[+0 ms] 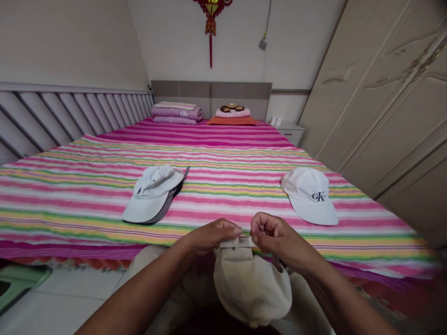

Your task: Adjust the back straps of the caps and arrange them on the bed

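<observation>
Two hands, left hand [211, 237] and right hand [275, 235], close together, pinching the strap [238, 242] of a beige cap [252, 289] from both ends, grip even, just off the near edge of the bed [70, 209]. On bed: stacked white cap [153, 193] and grey cap [162, 207], left; CK cap [309, 195], right.

1. Passage: striped bedspread [230, 197] between the stacked caps [153, 193] and the white CK cap [310, 195], ahead of the left hand [213, 236] and right hand [279, 237].
2. Obstacles: those caps, near the bed's front edge [87, 249].
3. Right limit: wardrobe doors [377, 93].
4. Below the hands: beige cap [252, 288].
</observation>
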{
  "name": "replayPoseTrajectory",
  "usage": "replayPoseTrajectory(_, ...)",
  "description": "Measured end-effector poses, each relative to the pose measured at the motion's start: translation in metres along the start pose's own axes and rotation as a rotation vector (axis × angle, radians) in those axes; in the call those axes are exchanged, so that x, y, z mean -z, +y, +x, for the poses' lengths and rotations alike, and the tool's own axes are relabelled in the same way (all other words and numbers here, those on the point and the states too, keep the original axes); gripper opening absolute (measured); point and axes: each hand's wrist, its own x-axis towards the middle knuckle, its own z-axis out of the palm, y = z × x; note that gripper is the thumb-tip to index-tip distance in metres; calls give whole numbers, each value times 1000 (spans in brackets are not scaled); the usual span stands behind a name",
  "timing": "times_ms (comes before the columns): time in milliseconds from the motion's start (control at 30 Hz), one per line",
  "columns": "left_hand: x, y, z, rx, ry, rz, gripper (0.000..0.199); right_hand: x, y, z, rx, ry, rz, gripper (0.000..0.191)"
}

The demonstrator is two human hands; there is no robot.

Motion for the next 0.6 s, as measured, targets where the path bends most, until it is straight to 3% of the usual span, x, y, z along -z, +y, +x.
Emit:
replayPoseTrajectory(100, 0, -2, 2, 27, -6, -57, 25, 5, 4, 5, -18, -31, 82, 18)
replayPoseTrajectory(233, 6, -3, 5, -49, 12, -197, 21, 21, 18, 14, 4, -254, 123, 34)
replayPoseTrajectory(367, 17, -1, 8, -107, 51, -276, 21, 34, 38, 19, -69, -409, 212, 47)
replayPoseTrajectory(467, 23, 0, 9, -105, 42, -304, 23, 33, 46, 18, -93, -419, 326, 40)
replayPoseTrajectory(600, 24, 2, 10, -91, -21, -325, 26, 27, 41, 15, -23, -357, 435, 40)
